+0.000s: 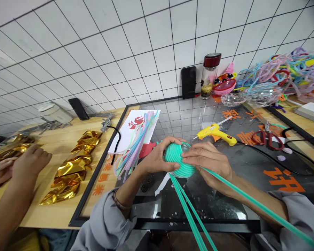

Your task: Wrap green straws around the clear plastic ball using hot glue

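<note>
Between my hands is a clear ball wrapped in rows of green pipe cleaner (173, 154), with a small bare clear patch near its top right. My left hand (159, 157) curls round the ball's left side, thumb in front. On the right, my right hand (211, 162) presses its fingertips against the ball beside the bare patch. One long green strand runs from under my right hand to the lower right. More green strands (187, 205) hang from the ball's underside toward the front edge. The fingertips of my right hand partly hide what they pinch.
A yellow glue gun (217, 133) and red-handled pliers (268, 138) lie to the right. Left are a pipe cleaner bundle (137, 143) and gold foil (72, 170). A glass bottle (208, 76) and phone (188, 82) stand behind. Another person's hands (31, 160) work at far left.
</note>
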`<state>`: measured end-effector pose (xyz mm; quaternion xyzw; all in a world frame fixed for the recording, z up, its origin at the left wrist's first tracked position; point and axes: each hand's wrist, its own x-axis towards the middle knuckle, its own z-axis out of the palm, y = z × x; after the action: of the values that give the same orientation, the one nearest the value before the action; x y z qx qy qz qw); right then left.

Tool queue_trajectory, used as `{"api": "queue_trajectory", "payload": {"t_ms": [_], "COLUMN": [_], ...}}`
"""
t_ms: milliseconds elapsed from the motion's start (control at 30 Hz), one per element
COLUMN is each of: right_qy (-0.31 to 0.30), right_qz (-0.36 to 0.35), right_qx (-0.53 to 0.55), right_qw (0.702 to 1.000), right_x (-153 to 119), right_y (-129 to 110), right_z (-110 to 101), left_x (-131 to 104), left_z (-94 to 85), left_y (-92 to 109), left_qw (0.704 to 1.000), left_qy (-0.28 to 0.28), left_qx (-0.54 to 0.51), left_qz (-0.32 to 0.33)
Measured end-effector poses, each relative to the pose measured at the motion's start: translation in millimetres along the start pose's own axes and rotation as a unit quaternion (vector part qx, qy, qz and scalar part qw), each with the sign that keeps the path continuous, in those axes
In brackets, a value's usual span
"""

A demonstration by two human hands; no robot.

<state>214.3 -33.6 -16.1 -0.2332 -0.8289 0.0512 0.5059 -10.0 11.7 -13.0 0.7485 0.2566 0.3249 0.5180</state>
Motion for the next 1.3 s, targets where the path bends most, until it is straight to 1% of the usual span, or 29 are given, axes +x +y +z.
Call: {"api": "queue_trajectory", "payload": {"t_ms": [200,433,667,1000,1300], "right_qy": [0.001,-0.005,-0.004,-0.005,-0.005], "right_qz": [-0.002,0.001,-0.003,-0.002,0.000], "right_qx": [-0.007,-0.002,-0.003,0.003,0.007], "right_qw": [1.000,1.000,1.000,1.000,1.000], "right_x": [1.2,-1.2,-1.6,-0.5,-1.8], "right_y": [-0.3,1.2,1.5,1.0,1.0], "right_z": [-0.8,-0.7,0.1,-0.4,0.4], "left_x": [-0.8,-1.7,-1.2,-0.8,-0.2], "left_z": [-0.3,0.3,-0.2,-0.9,0.7], "left_y": [0.1,-0.5,1.1,-1.5,1.5], "left_qw": [1.000,1.000,1.000,1.000,1.000], "left_qy": [0.000,0.000,0.000,-0.003,-0.004], "left_qx": [0.006,0.011,0.014,0.013,0.010], "left_qz": [0.020,0.020,0.005,0.023,-0.001]}}
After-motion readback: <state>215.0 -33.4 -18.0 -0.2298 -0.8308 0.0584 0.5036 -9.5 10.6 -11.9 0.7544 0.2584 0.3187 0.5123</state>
